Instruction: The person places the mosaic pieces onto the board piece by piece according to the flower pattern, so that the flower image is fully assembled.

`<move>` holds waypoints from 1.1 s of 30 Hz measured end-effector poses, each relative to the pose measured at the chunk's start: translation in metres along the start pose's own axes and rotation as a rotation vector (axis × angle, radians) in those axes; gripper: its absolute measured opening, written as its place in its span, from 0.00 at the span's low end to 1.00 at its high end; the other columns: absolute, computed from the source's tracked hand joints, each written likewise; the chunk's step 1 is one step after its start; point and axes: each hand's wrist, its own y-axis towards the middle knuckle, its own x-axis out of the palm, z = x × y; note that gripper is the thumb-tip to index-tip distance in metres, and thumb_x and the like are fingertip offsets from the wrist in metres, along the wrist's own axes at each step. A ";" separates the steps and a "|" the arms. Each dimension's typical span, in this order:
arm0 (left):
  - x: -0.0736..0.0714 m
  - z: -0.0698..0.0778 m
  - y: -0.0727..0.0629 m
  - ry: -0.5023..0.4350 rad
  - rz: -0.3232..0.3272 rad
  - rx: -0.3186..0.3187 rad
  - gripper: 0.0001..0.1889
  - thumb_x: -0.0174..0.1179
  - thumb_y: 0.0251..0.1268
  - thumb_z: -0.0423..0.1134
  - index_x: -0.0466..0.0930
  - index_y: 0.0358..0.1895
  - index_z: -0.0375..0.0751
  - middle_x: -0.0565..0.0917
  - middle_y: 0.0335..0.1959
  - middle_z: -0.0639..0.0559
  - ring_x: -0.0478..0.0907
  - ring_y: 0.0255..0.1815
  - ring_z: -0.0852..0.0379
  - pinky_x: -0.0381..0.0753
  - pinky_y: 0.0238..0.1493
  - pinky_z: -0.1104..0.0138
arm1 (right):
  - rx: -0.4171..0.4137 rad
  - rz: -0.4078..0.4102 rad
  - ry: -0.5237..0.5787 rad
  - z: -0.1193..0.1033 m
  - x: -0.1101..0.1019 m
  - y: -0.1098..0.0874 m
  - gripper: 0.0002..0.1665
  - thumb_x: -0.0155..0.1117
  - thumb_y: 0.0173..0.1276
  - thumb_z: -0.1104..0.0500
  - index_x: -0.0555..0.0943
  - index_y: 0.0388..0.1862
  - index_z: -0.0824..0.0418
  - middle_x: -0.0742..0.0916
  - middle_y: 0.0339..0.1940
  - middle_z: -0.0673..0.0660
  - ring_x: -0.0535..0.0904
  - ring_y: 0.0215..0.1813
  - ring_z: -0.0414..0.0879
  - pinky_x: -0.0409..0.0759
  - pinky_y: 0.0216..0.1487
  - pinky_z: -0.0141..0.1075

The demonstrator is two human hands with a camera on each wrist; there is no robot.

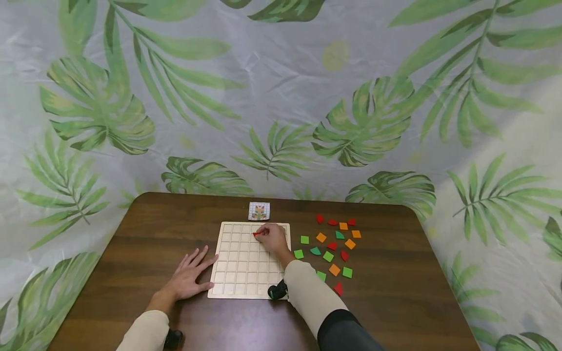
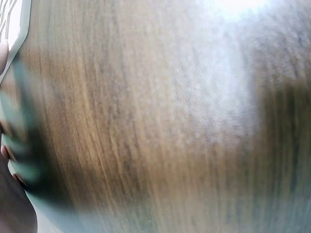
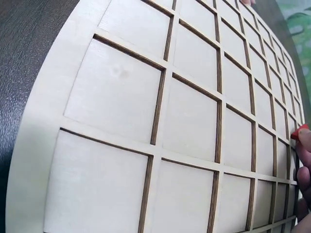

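Right hand: right hand [image 1: 271, 238] just above center, pinching red piece [image 1: 256, 234] between thumb and fingertips.
Red piece: over the upper part of the board, right of its middle; in the right wrist view, at the right edge (cannot tell if it touches the board).
Left hand: left hand [image 1: 188, 282] lower left of center, fingers spread, resting on the table [image 1: 417, 302], fingertips and thumb at the board's left edge; left wrist view shows only a sliver of it, far left.
Board: pale gridded board [image 1: 216, 273], lower center, flat on table, square recesses; right forearm covers its lower right part.
Card: small pattern card [image 1: 259, 211] just above the board's top edge (print too small to read exactly).
Loose pieces: right of board, spread out; green squares [image 1: 347, 272], orange squares [image 1: 334, 269], red curved pieces [image 1: 344, 256], teal curved pieces [image 1: 315, 250].
Sleeves: light right sleeve [image 1: 307, 287] at lower center-right, light left sleeve [image 1: 147, 331] at bottom left; black wrist device [image 1: 277, 291] by the right cuff.
Backdrop: leaf-print cloth [image 1: 272, 73], filling the upper half.
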 end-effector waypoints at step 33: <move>0.003 -0.003 0.000 -0.010 0.017 0.007 0.38 0.61 0.59 0.60 0.66 0.70 0.46 0.57 0.74 0.34 0.52 0.72 0.29 0.45 0.67 0.36 | -0.106 0.048 -0.208 0.004 0.007 -0.004 0.06 0.74 0.58 0.56 0.87 0.30 0.56 0.81 0.24 0.43 0.74 0.29 0.38 0.62 0.43 0.41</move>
